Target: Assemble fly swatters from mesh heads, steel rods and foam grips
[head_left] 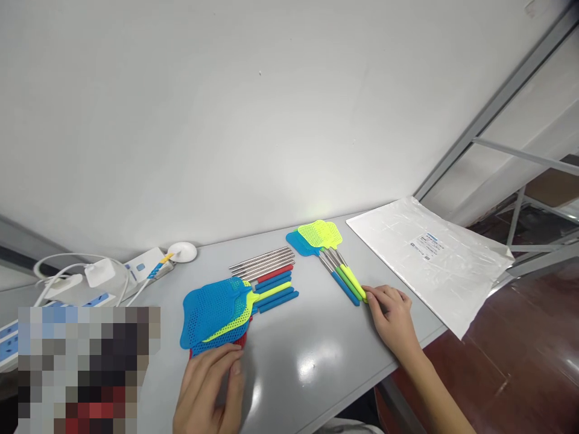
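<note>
My left hand (pixel 212 386) lies flat on the grey table (pixel 316 355), fingers stretched out, its fingertips touching the near edge of a stack of blue, yellow and red fly swatter heads (pixel 217 310). Beside that stack lie several loose metal rods (pixel 265 263) and several blue, red and yellow handle grips (pixel 275 288). My right hand (pixel 391 313) rests further right with fingers curled, the fingertips against the handle ends of a small bundle of assembled fly swatters (pixel 332 259) with yellow and blue heads. Nothing is lifted off the table.
A stack of clear plastic bags with a white label (pixel 429 253) overhangs the table's right edge. Power strips, white plugs and cables (pixel 90 277) crowd the far left by the wall. A blurred patch covers the lower left. Metal frame legs and dark red floor lie at right.
</note>
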Demonstrator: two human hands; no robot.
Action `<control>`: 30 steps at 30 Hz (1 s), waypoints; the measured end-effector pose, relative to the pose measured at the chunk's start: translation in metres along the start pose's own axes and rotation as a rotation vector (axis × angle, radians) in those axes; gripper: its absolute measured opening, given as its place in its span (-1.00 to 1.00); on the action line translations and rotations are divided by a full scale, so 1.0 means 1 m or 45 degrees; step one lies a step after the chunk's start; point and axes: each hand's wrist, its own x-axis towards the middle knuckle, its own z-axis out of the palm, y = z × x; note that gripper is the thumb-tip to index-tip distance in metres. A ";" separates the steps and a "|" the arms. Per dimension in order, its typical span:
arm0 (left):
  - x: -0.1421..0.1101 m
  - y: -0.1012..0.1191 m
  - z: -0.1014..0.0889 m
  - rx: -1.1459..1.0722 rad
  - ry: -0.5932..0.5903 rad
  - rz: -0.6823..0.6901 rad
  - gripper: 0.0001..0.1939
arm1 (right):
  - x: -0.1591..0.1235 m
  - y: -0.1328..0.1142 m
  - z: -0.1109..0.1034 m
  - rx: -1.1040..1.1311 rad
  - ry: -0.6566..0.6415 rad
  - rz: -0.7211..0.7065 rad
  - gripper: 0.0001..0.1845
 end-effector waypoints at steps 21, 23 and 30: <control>-0.007 0.019 -0.003 0.027 -0.088 -0.333 -0.80 | 0.081 -0.149 0.055 0.192 -0.323 -0.822 -0.36; -0.007 0.021 -0.003 0.011 -0.087 -0.352 -0.79 | 0.106 -0.164 0.071 0.045 -0.442 -0.904 -0.46; -0.006 0.030 0.001 0.118 -0.125 -0.300 -0.84 | 0.167 -0.186 0.131 -0.037 -0.640 -1.042 -0.78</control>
